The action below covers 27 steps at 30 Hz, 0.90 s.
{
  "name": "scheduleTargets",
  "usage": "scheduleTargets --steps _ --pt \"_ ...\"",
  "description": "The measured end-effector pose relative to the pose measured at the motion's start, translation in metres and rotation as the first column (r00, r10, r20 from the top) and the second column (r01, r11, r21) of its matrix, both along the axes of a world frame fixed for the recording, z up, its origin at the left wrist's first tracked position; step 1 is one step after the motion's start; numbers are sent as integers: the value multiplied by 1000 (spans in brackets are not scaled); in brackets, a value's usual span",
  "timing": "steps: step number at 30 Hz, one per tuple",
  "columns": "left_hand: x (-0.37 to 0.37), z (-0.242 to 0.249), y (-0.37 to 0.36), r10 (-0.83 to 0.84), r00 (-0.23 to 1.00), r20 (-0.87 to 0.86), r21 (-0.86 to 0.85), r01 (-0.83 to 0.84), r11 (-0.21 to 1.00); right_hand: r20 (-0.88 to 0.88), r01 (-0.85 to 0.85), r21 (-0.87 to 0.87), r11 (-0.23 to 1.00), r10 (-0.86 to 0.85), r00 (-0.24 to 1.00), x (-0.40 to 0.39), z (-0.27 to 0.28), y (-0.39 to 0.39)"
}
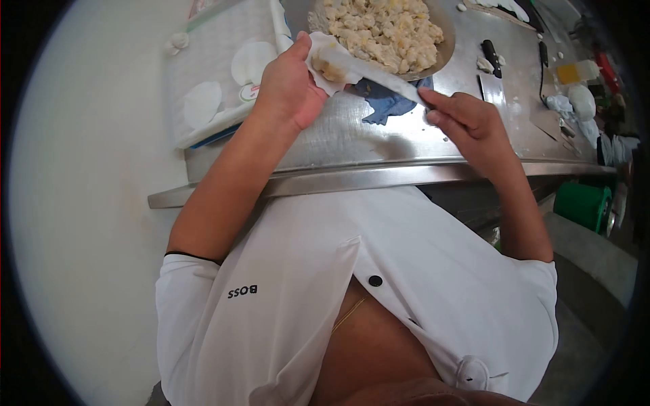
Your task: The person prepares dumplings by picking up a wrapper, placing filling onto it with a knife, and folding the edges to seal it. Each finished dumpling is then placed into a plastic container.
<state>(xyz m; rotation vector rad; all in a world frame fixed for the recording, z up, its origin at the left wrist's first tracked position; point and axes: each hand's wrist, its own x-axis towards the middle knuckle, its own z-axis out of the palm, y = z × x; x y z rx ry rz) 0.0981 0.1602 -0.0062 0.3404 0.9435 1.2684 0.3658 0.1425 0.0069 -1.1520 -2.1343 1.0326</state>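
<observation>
A thin white wrapper (330, 83) with some pale filling on it lies in my left hand (288, 84), which is closed round its underside. My right hand (468, 122) grips the end of a flat, pale spreader (386, 78). The spreader's far end rests against the filling on the wrapper. Just beyond both hands stands a large metal bowl (449, 44) heaped with a chunky, pale filling (382, 30). Under the bowl's near edge lies a crumpled blue cloth (387, 107).
Left on the steel table (325, 145) is a white-lined tray (186, 88) with flat white wrappers (203, 105). To the right lie a black-handled cleaver (492, 88), a bottle of yellow liquid (577, 72) and white bundles (581, 102). A green container (582, 205) stands below the table's right end.
</observation>
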Motion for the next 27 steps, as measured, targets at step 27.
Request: scheduleTargets --steps 27 --pt "-40 2 -31 -48 978 205 153 17 988 562 -126 212 969 -15 827 -44 -45 62"
